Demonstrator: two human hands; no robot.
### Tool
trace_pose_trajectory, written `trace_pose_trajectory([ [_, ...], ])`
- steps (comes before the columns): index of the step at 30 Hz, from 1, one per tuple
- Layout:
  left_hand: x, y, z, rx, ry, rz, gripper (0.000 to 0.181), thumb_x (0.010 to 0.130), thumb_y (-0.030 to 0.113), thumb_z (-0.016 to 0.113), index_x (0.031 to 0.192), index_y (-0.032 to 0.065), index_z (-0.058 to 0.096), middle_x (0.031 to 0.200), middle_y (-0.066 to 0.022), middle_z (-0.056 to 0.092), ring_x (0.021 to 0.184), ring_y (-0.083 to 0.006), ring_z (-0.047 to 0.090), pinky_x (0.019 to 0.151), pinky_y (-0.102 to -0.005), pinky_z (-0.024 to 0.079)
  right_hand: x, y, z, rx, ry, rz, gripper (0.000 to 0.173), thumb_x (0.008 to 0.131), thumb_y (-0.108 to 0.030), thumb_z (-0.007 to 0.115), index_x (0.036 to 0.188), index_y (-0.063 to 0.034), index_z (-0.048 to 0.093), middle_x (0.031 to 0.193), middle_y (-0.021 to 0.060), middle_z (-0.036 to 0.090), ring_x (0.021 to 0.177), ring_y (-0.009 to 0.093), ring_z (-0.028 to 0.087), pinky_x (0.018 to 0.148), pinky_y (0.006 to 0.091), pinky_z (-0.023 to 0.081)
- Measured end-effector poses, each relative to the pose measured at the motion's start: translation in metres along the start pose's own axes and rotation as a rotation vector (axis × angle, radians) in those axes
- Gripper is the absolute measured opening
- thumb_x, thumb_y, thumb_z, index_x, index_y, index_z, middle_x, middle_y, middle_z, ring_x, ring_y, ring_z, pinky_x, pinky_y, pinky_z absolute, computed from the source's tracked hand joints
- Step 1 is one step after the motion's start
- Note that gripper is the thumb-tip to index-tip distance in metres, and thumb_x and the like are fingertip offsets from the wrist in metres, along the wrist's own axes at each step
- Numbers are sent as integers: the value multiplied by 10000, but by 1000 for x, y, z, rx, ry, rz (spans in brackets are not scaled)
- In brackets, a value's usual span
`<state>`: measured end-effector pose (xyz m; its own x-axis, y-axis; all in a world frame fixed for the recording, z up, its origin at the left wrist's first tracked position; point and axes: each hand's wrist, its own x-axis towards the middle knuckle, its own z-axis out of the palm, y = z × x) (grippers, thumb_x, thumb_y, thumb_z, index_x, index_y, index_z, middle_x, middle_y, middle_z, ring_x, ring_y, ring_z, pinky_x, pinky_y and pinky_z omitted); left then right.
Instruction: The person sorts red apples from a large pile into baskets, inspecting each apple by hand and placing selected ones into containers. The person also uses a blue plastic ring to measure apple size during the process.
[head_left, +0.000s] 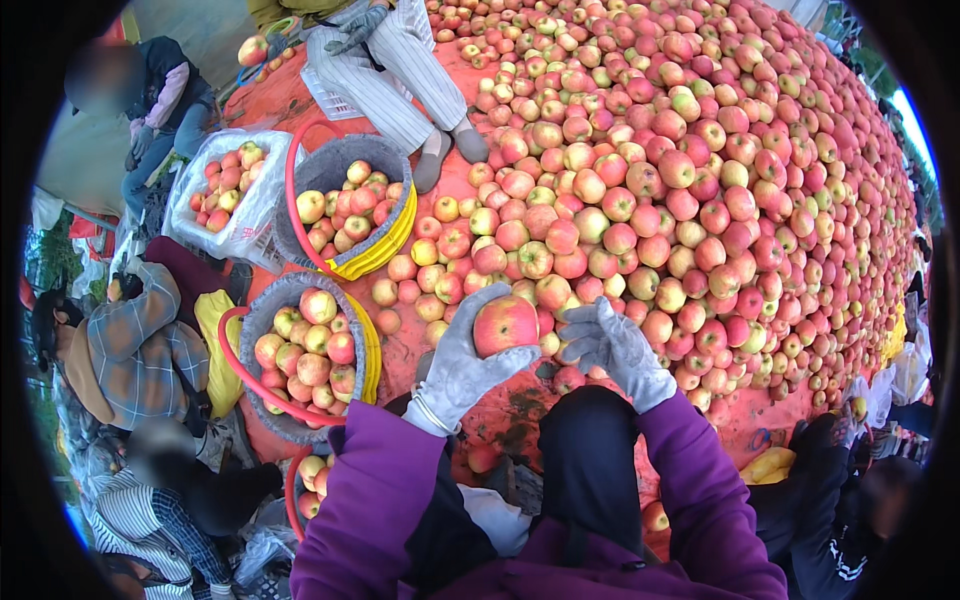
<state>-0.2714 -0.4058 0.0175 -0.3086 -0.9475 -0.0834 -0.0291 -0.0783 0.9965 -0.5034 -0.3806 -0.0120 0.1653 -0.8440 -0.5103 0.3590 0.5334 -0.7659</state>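
A red and yellow apple rests in my left hand, its fingers and thumb curled about it. Both hands wear grey gloves. Just right of that apple, my right hand is held up with its fingers apart and nothing in it. Beyond both hands spreads a huge heap of apples on a red sheet. Left of my left hand stands a padded bucket with a red handle and a yellow outside, well filled with apples.
Behind that bucket is a similar one holding apples. A plastic-lined crate of apples stands farther left. Part of a third container's red handle shows beside my left sleeve. A person in striped trousers sits ahead; other people sit left and right.
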Motion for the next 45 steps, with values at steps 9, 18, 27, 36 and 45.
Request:
trace_pose_trajectory([
  [9,12,-3,-20,-1060,-297,-330,741,842,595,529,1307,32,402,1222,-250,507,956,-362,599,744,-425,546,56,172,-154,-564,387,242,408,891,-284,611,1178,-3,536,1029,88,626,827,199,610,731,301,499],
  [18,17,0,-14,-917,-7,-288,533,874,366,585,1270,43,433,1188,-207,551,925,-349,609,803,-435,513,41,252,-167,-1285,510,318,623,706,-285,759,1217,-60,484,1117,220,563,1072,352,553,903,447,444],
  [27,31,2,-1,-641,-126,-118,797,765,332,732,1387,56,315,1338,-150,433,1232,-280,446,988,-431,421,49,276,-177,-1377,542,402,647,674,-125,719,1253,-167,432,1217,198,430,1010,415,567,744,493,525],
  [36,21,-4,-6,-723,-190,-179,847,742,338,740,1400,54,289,1364,-159,415,1256,-349,423,1024,-474,387,31,241,-153,-1145,571,294,630,681,-154,706,1259,-176,455,1191,247,491,1042,420,549,847,477,484],
  [45,23,32,-5,158,-61,-79,770,866,587,462,1299,-46,392,1205,-367,476,1033,-525,538,795,-558,512,40,290,-177,-981,797,-6,542,705,-237,722,1183,-87,513,1114,257,563,1000,404,571,861,416,475],
])
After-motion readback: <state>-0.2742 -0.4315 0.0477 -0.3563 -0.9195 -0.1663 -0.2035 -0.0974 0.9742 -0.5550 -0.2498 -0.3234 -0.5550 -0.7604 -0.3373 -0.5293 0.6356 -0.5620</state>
